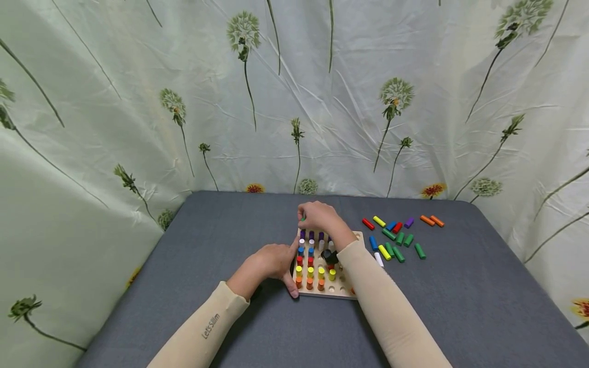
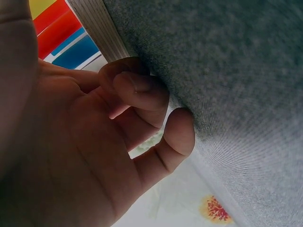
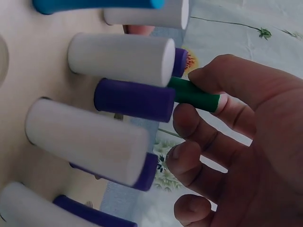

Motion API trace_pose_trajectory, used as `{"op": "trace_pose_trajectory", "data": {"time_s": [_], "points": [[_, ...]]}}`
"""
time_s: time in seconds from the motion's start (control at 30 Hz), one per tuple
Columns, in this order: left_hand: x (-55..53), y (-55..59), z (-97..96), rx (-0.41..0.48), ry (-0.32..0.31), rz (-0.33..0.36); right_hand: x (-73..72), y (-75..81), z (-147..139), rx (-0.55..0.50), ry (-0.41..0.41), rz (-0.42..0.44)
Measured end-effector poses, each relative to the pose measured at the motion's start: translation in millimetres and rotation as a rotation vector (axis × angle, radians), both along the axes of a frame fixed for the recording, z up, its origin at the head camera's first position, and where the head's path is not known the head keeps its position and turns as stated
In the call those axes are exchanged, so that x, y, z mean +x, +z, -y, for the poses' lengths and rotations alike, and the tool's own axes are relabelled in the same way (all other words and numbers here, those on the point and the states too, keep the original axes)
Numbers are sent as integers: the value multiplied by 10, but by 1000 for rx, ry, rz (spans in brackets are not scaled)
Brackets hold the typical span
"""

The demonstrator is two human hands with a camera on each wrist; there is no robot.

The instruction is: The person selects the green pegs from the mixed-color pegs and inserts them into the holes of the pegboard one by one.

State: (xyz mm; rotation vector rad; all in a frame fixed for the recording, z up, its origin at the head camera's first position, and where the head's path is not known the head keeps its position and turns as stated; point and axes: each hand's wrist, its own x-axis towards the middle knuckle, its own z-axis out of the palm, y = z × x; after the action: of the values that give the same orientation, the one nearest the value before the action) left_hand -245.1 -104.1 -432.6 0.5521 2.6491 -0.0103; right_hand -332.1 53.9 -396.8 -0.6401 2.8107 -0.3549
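Observation:
A wooden pegboard lies on the grey table with rows of coloured pegs standing in its holes: orange, yellow, red, blue, white and purple from near to far. My left hand holds the board's left side, thumb at the near corner; in the left wrist view its other fingers are curled by the wooden edge. Above the far-left part of the board, my right hand pinches a green peg between thumb and fingers, beyond a purple peg and a white peg. The green peg's far end is hidden.
Loose pegs lie right of the board: several green pegs, a yellow peg, a white peg, a purple peg and two orange pegs. A flowered curtain hangs behind the table. My right forearm covers the board's right part.

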Motion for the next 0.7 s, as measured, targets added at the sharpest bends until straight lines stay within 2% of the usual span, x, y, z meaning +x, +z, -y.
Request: {"op": "trace_pose_trajectory", "data": {"time_s": [0.33,0.7], "points": [[-1,-14,11,9,-4,-8,1,-58,43,21,0,6],[-14,-28,6,7,-12,-4,-9,-73,40,10,-45,45]]}}
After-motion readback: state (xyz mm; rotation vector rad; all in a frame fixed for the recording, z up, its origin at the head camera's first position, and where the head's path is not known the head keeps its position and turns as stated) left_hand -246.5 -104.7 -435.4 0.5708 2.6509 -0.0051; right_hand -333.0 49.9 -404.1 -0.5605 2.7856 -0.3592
